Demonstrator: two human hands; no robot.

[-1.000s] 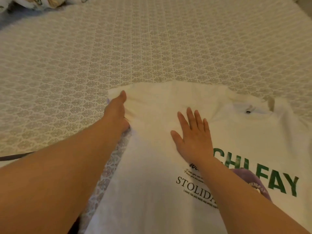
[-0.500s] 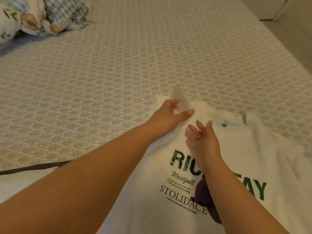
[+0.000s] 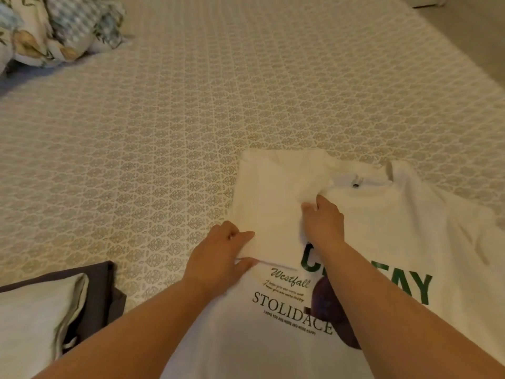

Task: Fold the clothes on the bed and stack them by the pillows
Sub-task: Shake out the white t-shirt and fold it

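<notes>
a: what have we got in front of us?

b: a white t-shirt (image 3: 396,242) lying face up on the bed (image 3: 191,119), near its lower right part. we can read green block letters and "westfall" and "stolidace" in dark print on the chest.

a: and the sleeve side?

b: the left side of the shirt is folded inward over the chest, so a plain white panel covers part of the green lettering.

a: where do we see the hands?

b: the left hand (image 3: 218,253) sits at the lower edge of that folded panel, its fingers (image 3: 243,236) curled and pinching the cloth. the right hand (image 3: 325,222) is higher up on the panel, just below the collar, its fingers tucked into the fabric and gripping a bunched bit of it.

a: anything else on the bed?

b: a heap of floral and checked bedding (image 3: 54,28) at the far left, well apart from the shirt, and a pale folded cloth (image 3: 32,324) on a dark one (image 3: 109,291) at the near left.
</notes>
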